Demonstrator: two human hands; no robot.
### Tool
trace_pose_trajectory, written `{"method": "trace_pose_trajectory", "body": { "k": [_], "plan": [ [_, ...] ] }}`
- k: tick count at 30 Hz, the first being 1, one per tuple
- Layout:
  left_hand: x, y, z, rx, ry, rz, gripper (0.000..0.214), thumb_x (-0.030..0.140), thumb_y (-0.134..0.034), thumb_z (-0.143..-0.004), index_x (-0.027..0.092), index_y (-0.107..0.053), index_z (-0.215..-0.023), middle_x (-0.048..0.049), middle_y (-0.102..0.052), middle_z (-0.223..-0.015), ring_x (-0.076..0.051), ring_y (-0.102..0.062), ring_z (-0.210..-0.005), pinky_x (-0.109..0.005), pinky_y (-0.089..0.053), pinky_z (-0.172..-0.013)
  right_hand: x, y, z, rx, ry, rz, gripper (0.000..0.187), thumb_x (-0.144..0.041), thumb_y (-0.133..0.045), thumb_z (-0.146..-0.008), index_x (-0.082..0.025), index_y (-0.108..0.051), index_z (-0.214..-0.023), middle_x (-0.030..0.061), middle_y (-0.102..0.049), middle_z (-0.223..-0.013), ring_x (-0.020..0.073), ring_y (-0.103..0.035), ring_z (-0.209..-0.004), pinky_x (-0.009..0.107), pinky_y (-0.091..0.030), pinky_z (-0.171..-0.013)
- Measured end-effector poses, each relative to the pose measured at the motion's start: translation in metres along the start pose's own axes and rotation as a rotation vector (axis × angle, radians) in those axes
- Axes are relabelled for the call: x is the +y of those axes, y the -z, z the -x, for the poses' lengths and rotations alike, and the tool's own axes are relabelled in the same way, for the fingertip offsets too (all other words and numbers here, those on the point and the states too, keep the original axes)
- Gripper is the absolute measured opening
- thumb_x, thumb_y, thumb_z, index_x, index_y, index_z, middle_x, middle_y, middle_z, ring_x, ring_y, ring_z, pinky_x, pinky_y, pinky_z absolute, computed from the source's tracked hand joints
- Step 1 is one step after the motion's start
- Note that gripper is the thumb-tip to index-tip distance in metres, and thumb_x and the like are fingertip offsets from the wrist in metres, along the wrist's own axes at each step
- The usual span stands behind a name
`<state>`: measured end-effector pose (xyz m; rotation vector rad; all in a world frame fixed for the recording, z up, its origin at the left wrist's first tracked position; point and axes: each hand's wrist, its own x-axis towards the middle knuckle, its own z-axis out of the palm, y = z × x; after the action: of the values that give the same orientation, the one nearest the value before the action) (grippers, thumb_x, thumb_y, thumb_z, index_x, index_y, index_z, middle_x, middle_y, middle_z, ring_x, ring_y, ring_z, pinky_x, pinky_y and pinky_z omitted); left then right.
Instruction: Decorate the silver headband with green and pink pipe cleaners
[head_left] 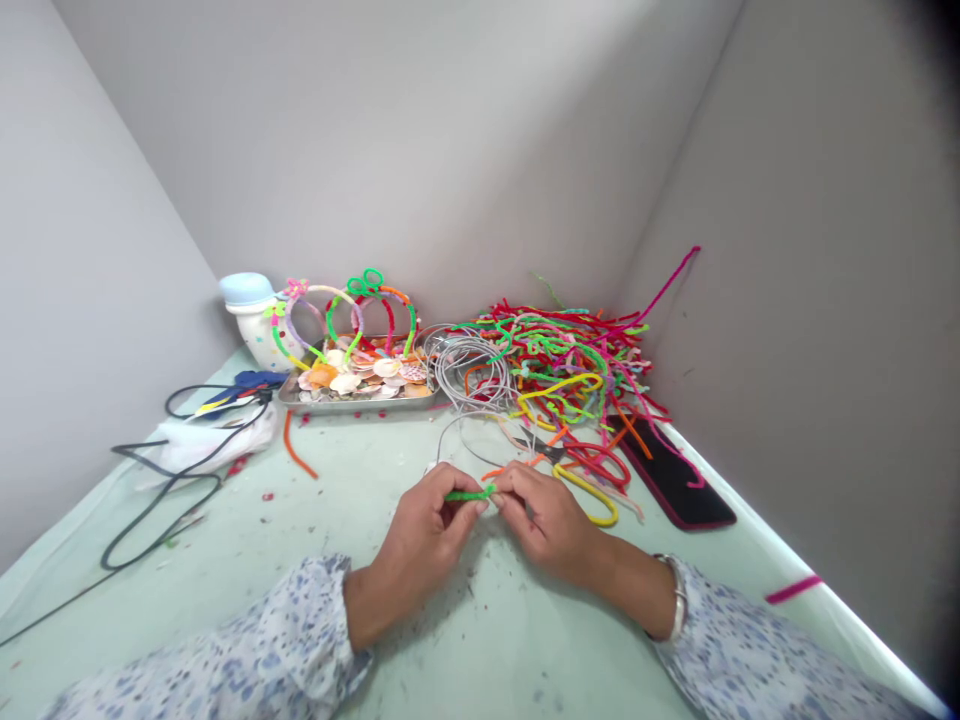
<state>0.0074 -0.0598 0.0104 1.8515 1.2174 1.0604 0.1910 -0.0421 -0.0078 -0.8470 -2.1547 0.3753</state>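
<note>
A short green pipe cleaner (466, 495) stretches between my two hands, just above the tabletop. My left hand (429, 525) pinches one end, fingers curled round it. At the other end, my right hand (541, 515) grips with thumb and fingertips. Part of the pipe cleaner is hidden inside the fingers. Just beyond my hands lie a loop of grey wire (471, 375) and an orange pipe cleaner piece (514, 470). Red-handled scissors (600, 462) rest to the right of my right hand, their dark blades pointing left.
A metal tray (360, 404) of seashells stands at the back with pipe-cleaner headbands (390, 305) over it. Beside it is a white bottle with blue lid (247, 290). A heap of pipe cleaners (570, 350), a phone (675, 480), yellow pipe cleaner (589, 497) and black cable (161, 540) lie around.
</note>
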Motion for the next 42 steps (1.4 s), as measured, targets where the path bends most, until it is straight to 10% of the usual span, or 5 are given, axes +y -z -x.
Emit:
{"method": "trace_pose_trajectory", "body": {
  "k": [42],
  "plan": [
    [0.0022,0.0037,0.0023,-0.020,0.017,0.072,0.014,0.025,-0.056,-0.082,0.017,-0.053,-0.070,0.0029,-0.048,-0.065,-0.013,-0.043,-0.062,-0.024,-0.035,-0.059,-0.0037,0.0019,0.0007,-0.007,0.126,0.037,0.012,-0.014,-0.044,-0.091,-0.019,-0.055,-0.094,0.0037,-0.061,-0.078,0.0164,-0.056,-0.071,0.027,-0.043,-0.064]
  ]
}}
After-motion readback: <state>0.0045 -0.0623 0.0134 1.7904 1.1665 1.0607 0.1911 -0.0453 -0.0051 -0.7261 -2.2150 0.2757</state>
